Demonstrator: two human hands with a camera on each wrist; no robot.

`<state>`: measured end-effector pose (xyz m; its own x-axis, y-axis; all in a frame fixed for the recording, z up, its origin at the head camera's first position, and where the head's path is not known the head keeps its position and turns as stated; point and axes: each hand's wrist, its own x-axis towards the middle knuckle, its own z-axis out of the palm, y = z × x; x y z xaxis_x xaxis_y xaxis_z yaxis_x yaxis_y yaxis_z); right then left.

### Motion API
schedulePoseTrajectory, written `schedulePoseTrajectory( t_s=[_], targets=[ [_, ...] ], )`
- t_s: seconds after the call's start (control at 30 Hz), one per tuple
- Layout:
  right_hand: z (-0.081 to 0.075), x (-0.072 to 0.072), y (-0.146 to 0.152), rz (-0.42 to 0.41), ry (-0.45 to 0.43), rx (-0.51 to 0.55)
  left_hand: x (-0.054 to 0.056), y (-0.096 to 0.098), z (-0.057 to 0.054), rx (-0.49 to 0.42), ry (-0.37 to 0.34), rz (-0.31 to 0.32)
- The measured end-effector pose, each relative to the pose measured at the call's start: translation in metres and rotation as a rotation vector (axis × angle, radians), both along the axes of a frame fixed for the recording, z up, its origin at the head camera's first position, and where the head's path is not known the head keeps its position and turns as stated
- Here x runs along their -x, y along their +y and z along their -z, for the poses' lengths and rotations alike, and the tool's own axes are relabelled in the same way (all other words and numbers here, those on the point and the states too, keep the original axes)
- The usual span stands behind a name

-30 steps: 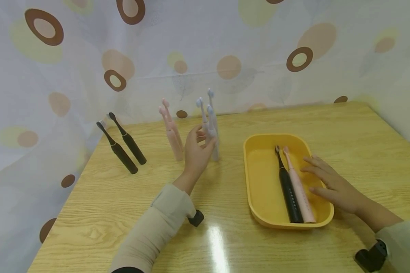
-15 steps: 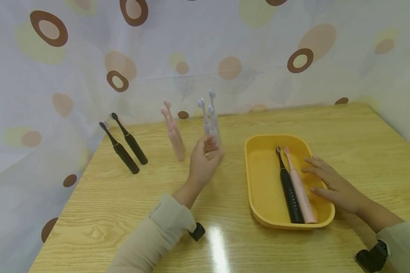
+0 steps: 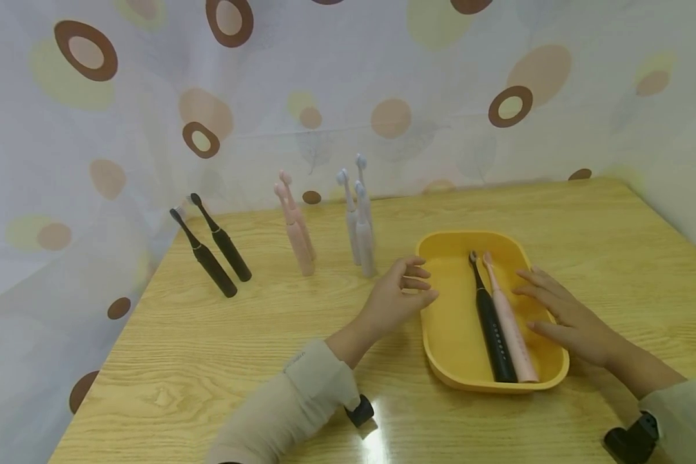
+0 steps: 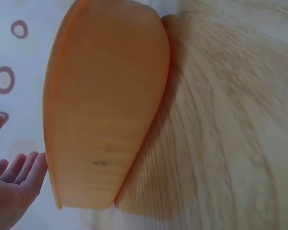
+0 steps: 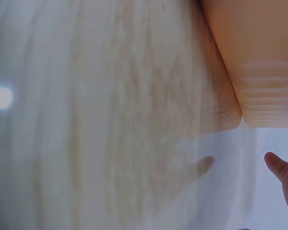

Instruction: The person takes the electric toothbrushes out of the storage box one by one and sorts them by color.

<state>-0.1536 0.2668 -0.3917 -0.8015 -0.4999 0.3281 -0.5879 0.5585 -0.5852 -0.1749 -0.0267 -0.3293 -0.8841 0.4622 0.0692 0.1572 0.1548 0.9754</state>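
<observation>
My left hand [image 3: 397, 293] is at the left rim of a yellow tray [image 3: 452, 335], fingers loosely bent and holding nothing. In the left wrist view, its fingertips come close to the tray's rim; contact is unclear. Over the tray's right side lies my right hand [image 3: 568, 316], fingers spread and holding nothing. A black electric toothbrush [image 3: 490, 328] and a pink electric toothbrush [image 3: 513, 335] lie side by side inside the tray. Left of the tray, three pale bluish-white electric toothbrushes [image 3: 364, 241] stand upright in a cluster.
Two pink electric toothbrushes [image 3: 299, 241] stand upright further left. Beyond them are two black electric toothbrushes [image 3: 214, 267], also upright. All rest on a wood-grain table [image 3: 180, 361], with a patterned cloth [image 3: 336, 77] behind and at the sides.
My left hand has come away from the bluish-white toothbrushes and moved right to the tray's left rim. Those toothbrushes now stand untouched. The right hand has stayed in place.
</observation>
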Motion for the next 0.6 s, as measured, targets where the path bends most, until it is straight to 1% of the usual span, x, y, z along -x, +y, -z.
schedulePoseTrajectory(
  t_s=[0.03, 0.07, 0.3, 0.33, 0.47, 0.6],
  targets=[
    [0.000, 0.000, 0.000, 0.000, -0.001, 0.000, -0.003, 0.003, -0.004, 0.011, -0.001, 0.019],
    [0.001, 0.000, 0.001, 0.001, -0.005, 0.000, -0.003, 0.006, -0.003, 0.017, -0.002, 0.033],
    [-0.003, -0.001, 0.001, 0.009, -0.032, -0.027, 0.006, 0.028, 0.018, 0.038, 0.017, 0.129],
    [-0.004, -0.001, 0.001, 0.011, -0.036, -0.033, 0.006, 0.031, 0.019, 0.040, 0.016, 0.144],
    [-0.007, -0.002, 0.001, 0.010, -0.049, -0.042, 0.005, 0.038, 0.020, 0.083, -0.001, 0.184],
    [-0.009, -0.003, 0.000, 0.015, -0.064, -0.044, 0.004, 0.041, 0.020, 0.146, -0.005, 0.196]
  ],
)
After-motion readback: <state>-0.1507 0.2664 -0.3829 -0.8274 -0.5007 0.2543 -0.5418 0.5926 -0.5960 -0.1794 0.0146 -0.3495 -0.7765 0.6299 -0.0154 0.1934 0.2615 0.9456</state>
